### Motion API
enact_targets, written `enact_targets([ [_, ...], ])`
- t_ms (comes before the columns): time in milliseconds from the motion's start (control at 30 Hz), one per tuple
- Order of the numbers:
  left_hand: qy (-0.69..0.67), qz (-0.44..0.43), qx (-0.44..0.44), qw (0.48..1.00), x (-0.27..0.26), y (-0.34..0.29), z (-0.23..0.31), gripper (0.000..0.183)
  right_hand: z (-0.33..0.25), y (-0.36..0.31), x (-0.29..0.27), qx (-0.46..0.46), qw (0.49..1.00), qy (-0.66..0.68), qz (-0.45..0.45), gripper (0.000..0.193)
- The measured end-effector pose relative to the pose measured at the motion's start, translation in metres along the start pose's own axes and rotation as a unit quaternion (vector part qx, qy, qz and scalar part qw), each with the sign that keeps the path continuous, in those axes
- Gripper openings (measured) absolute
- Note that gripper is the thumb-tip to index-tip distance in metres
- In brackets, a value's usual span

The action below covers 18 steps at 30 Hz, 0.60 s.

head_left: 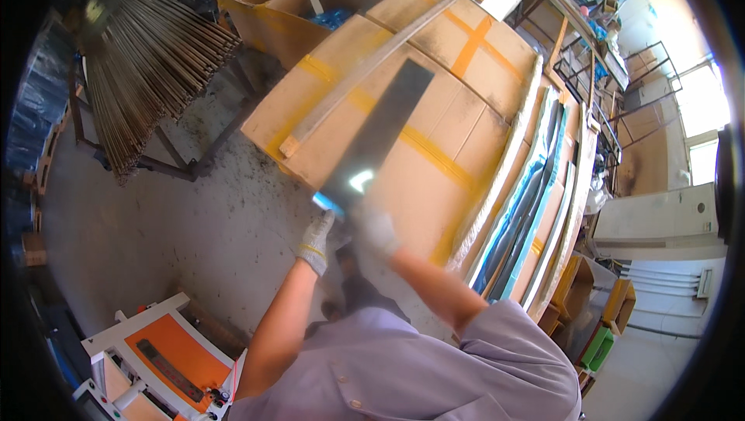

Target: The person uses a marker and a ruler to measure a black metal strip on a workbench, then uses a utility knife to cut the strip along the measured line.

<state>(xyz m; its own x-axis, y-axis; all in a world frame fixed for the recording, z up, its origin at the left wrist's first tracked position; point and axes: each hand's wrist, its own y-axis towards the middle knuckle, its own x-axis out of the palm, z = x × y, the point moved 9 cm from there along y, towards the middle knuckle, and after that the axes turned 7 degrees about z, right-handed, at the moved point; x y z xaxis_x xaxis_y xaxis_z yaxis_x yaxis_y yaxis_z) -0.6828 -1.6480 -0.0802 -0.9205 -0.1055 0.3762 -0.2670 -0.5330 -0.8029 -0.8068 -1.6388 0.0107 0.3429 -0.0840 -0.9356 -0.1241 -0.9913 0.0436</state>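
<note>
A long, dark, flat strip (380,130) with a glossy face reaches away from me over the cardboard-covered table (434,169). Its near end carries a bright blue edge and a white glare spot. My left hand (314,242), in a pale knitted glove with a yellow band, is closed on that near end by the blue edge. Beside the same end, on its right, is my right hand (375,232), gloved too. Motion smears its fingers, so their grip on the strip cannot be made out.
A wooden batten (365,72) lies across the cardboard. Long wrapped strips (520,211) line the table's right side. Metal rods (155,64) rest on a rack at far left, beside an open carton (272,17). An orange-topped machine (174,355) stands at lower left.
</note>
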Motion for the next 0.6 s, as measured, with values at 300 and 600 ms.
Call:
enact_targets([
  [300, 0.252, 0.048, 0.223, 0.940, -0.048, -0.091, 0.058, 0.026, -0.034, -0.054, 0.026, -0.154, 0.988, -0.009, -0.008, 0.023],
  [600, 0.420, 0.203, 0.255, 0.847, -0.294, -0.307, -0.001, 0.048, 0.000, -0.062, 0.123, 0.186, 0.521, 0.827, -0.097, 0.032],
])
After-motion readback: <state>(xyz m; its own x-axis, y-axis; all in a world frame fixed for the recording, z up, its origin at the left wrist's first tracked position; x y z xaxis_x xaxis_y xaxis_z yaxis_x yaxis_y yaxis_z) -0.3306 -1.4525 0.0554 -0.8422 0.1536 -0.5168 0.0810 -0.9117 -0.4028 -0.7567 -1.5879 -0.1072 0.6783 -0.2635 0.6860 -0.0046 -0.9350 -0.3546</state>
